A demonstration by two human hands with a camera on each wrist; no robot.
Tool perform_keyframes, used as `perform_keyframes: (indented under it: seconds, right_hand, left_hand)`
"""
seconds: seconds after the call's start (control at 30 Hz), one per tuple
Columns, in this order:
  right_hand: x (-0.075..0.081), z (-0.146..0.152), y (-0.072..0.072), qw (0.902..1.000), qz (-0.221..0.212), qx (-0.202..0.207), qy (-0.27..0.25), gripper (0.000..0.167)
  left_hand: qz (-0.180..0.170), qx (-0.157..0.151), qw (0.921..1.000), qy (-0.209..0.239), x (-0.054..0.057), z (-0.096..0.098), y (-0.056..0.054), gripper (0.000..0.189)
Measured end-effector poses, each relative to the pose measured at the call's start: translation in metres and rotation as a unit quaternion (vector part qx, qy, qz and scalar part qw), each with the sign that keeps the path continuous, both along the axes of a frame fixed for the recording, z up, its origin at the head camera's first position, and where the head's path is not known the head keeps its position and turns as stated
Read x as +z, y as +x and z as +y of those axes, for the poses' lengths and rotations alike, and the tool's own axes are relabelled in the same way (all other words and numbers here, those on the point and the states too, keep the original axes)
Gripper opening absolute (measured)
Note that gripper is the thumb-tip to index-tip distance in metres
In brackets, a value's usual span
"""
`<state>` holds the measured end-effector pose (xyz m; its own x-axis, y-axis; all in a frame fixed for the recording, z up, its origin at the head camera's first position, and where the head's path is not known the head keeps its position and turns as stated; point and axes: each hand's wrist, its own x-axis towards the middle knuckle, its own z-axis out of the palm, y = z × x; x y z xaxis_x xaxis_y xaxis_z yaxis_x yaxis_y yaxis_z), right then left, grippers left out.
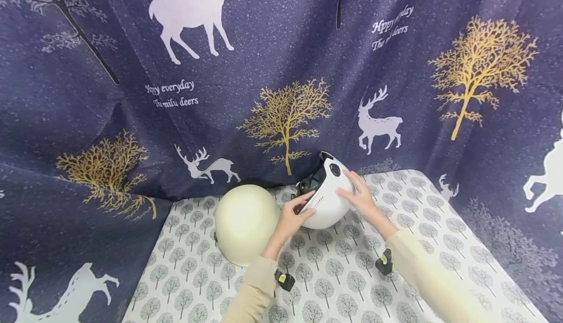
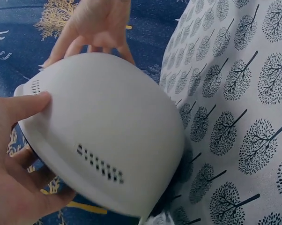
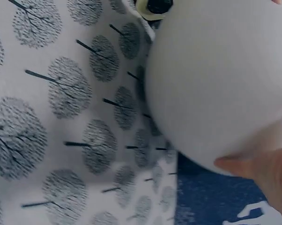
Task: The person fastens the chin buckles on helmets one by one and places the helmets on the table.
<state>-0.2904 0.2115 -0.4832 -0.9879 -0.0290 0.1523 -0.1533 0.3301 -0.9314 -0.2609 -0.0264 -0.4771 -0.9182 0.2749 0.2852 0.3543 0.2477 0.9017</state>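
Note:
A white helmet (image 1: 327,205) stands tilted on the patterned cloth, its dark inside turned to the left and upward. It has rows of small vent holes and a black round piece on its side. My left hand (image 1: 296,213) grips its rim, with the thumb on the outer shell and the other fingers inside; the left wrist view shows this hand (image 2: 19,159) close up. On the opposite side my right hand (image 1: 360,198) holds the shell between spread thumb and fingers. In the right wrist view a fingertip of the right hand (image 3: 267,171) presses the smooth white shell (image 3: 211,84).
A cream-coloured helmet (image 1: 246,220) sits dome up just left of my left hand. Both helmets stand near the back edge of the table, covered by a white cloth (image 1: 189,284) with grey trees. A dark blue curtain (image 1: 272,44) with deer and trees hangs behind.

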Motion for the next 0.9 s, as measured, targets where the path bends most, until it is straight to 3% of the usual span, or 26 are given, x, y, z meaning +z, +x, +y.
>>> perform_keyframes:
  seconds: [0.13, 0.27, 0.33, 0.53, 0.7, 0.9]
  right_hand:
    - [-0.014, 0.001, 0.003, 0.996, -0.043, 0.042, -0.067, 0.073]
    - [-0.027, 0.003, 0.008, 0.9811, -0.079, 0.089, -0.153, 0.074]
    - [-0.03, 0.005, 0.009, 0.9794, -0.082, 0.094, -0.159, 0.076]
    - [-0.018, 0.007, 0.008, 0.9892, -0.086, 0.072, -0.094, 0.079]
    - [-0.002, 0.004, 0.004, 0.9917, -0.085, 0.072, -0.064, 0.073]
    - [0.019, -0.003, -0.004, 0.9981, -0.024, 0.055, 0.015, 0.073]
  left_hand:
    - [0.02, -0.005, 0.9995, -0.024, -0.008, -0.001, -0.003, 0.042]
    - [0.031, -0.002, 0.9971, -0.069, -0.015, -0.001, 0.0, 0.039]
    - [0.03, 0.001, 0.9963, -0.081, -0.017, 0.0, 0.001, 0.039]
    - [0.038, 0.006, 0.9964, -0.075, -0.018, 0.003, 0.002, 0.04]
    - [0.033, 0.002, 0.9969, -0.071, -0.017, 0.005, 0.001, 0.039]
    - [0.036, -0.002, 0.996, -0.082, -0.013, 0.011, 0.001, 0.04]
